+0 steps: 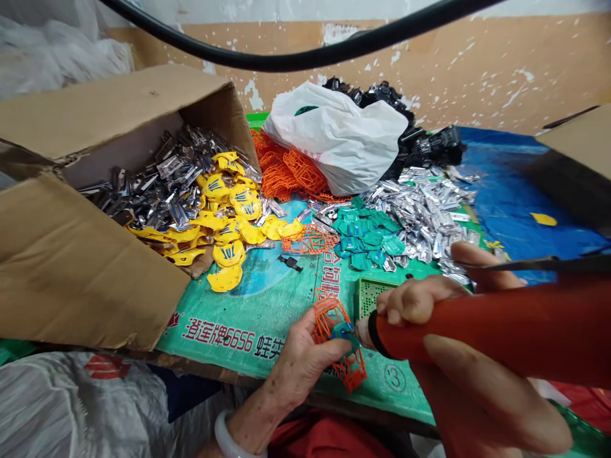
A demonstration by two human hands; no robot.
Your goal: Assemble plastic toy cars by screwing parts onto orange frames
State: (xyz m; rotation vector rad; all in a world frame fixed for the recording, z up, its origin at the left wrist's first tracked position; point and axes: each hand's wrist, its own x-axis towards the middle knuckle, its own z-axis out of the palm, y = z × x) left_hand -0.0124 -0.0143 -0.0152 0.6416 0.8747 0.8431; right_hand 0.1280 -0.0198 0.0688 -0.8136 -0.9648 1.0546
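Observation:
My left hand point(305, 356) holds an orange lattice frame point(354, 372) above the green sheet, its thumb pressing on a teal plastic piece point(342, 331) set in the frame. Wrapped round a red power screwdriver point(496, 331) is my right hand point(449, 312). The driver points left, and its tip meets the teal piece. Just behind the frame sits a green perforated tray point(370, 296). Farther back on the sheet lie another orange frame point(310, 240) and a small black part point(290, 262).
A cardboard box point(86, 267) at the left spills chrome parts point(167, 172) and yellow pieces point(229, 254). Behind are orange frames point(291, 172), a white bag point(338, 137), black parts point(434, 146), teal pieces point(365, 232) and silver parts point(424, 213). A black cable point(286, 62) crosses the top.

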